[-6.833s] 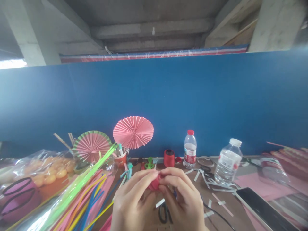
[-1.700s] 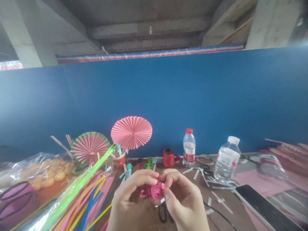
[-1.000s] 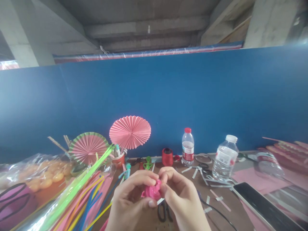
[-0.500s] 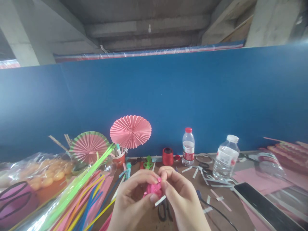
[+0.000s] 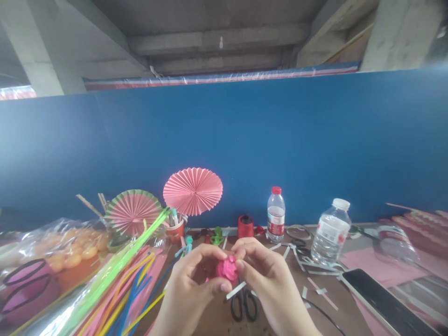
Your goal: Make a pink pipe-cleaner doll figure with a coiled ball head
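Observation:
Between my two hands is a small bright pink flower-like piece with ruffled, layered petals; its material is hard to tell. My left hand grips it from the left, thumb below and forefinger above. At its right edge, the thumb and fingertips of my right hand pinch it. Below the flower, black-handled scissors lie on the brown table, their blades partly hidden. A white strip shows just above the scissor handles.
Pipe cleaners in several colours lie at left, near a bag of orange balls. Pleated paper fans stand behind. A red thread spool, bottles, paper strips and a phone are to the right.
My hands have opened out slightly around the pink flower, and more of its petals show. More of the scissor handles is visible. The view has shifted slightly.

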### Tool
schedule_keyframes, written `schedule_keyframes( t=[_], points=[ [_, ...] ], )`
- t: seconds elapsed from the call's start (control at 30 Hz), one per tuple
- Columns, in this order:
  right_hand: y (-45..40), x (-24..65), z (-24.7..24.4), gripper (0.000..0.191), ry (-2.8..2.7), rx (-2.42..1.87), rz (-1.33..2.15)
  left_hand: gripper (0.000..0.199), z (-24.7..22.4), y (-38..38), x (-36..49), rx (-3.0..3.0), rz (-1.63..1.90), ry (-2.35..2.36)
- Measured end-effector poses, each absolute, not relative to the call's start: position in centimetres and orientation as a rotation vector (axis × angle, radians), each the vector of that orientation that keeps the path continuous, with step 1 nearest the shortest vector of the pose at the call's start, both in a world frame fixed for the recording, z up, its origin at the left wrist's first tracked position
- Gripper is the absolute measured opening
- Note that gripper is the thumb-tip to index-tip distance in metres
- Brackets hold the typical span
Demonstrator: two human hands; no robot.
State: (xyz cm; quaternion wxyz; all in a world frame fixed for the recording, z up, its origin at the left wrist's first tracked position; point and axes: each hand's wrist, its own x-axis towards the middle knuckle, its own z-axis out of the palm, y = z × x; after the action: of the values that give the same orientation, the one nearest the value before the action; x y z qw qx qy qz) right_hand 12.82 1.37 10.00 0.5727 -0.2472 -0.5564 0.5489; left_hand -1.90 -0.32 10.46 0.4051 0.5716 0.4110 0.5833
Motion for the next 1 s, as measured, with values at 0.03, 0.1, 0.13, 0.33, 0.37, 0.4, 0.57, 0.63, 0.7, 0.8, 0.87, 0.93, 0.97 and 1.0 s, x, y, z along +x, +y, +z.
schedule_keyframes(
  t=[0.03,0.1,0.13,0.33,0.37,0.4,0.57,0.63,0.7,0.8,0.87,0.93,0.97,1.0],
  points=[
    [1.4,12.8,10.0,0.012,-1.311,-0.591,1.274,0.022,10.4,-0.3,-1.9,1.451,1.461,1.055],
    [1.4,12.8,9.9,0.012,-1.317,-0.601,1.254,0.02,10.4,-0.3,-1.9,1.482,1.459,1.089],
    [1.4,12.7,9.9,0.012,-1.313,-0.599,1.25,0.02,10.4,-0.3,-1.9,1.495,1.473,1.099],
    [1.2,12.2,9.5,0.008,-1.22,-0.555,1.295,0.017,10.7,-0.6,-1.4,1.587,1.58,1.148],
    [1.2,12.1,9.5,0.008,-1.22,-0.558,1.29,0.019,10.8,-0.7,-1.2,1.553,1.595,1.161],
    [1.2,12.1,9.4,0.009,-1.228,-0.564,1.279,0.021,10.8,-0.8,-1.1,1.501,1.611,1.165],
    [1.1,12.0,9.4,0.01,-1.296,-0.565,1.138,0.018,11.1,-1.0,-0.8,1.413,1.615,1.167],
    [1.1,12.0,9.3,0.009,-1.314,-0.571,1.081,0.015,11.1,-1.0,-1.0,1.433,1.627,1.211],
    [1.1,11.8,9.2,0.009,-1.325,-0.582,1.051,0.012,11.1,-1.1,-1.2,1.474,1.614,1.248],
    [1.1,11.7,9.0,0.009,-1.32,-0.601,1.055,0.01,11.2,-1.1,-1.6,1.575,1.579,1.288],
    [1.1,11.7,8.9,0.01,-1.309,-0.617,1.08,0.012,11.2,-1.1,-1.6,1.637,1.566,1.305],
    [1.2,11.8,8.9,0.01,-1.299,-0.641,1.098,0.015,11.1,-1.1,-1.6,1.694,1.544,1.317],
    [1.2,11.8,8.9,0.011,-1.296,-0.649,1.105,0.015,11.1,-1.1,-1.5,1.714,1.542,1.325],
    [1.3,11.9,8.9,0.011,-1.296,-0.647,1.109,0.014,11.1,-1.1,-1.5,1.728,1.544,1.331]
  ],
)
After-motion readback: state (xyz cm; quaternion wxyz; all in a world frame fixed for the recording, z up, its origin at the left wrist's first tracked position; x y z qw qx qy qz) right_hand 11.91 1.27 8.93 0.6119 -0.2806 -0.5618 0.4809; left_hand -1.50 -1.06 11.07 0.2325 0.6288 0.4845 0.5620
